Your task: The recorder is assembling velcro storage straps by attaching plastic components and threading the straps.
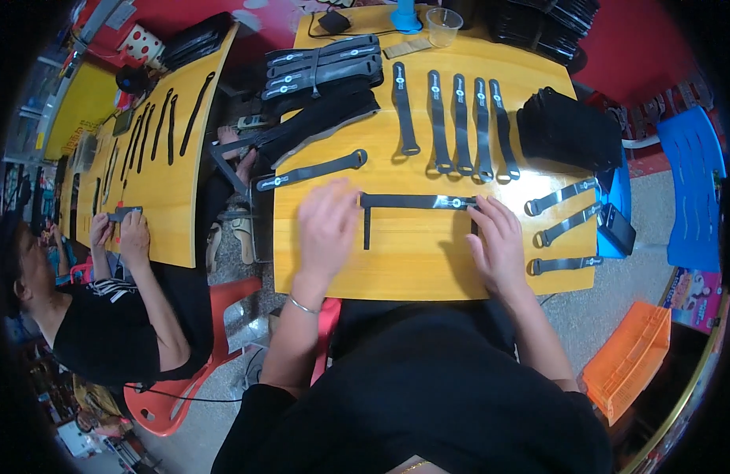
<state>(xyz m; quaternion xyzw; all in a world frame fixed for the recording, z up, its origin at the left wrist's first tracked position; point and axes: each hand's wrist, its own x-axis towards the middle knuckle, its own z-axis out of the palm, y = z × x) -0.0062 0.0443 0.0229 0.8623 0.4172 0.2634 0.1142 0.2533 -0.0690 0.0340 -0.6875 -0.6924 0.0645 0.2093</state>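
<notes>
A dark strap (416, 201) with a pale printed mark lies crosswise on the yellow table in front of me. My left hand (328, 225) is at its left end, the fingertips smeared by motion, so I cannot make out a grip. At the other end, my right hand (499, 241) has its fingers stretched out over the strap's tip and its thumb apart. A narrow dark strip (367, 229) runs toward me from the left end, and another shows partly beside my right fingers. Above my left hand lies a loose grey strap (311, 171).
Several buckled straps (436, 122) lie across the far table (365, 276), others (566, 265) at right. Strap bundles (321, 69) and a black stack (570, 130) stand behind. A clear cup (443, 28) is at the back. Left, a person (104, 316) works at another table; an orange crate (626, 359) is right.
</notes>
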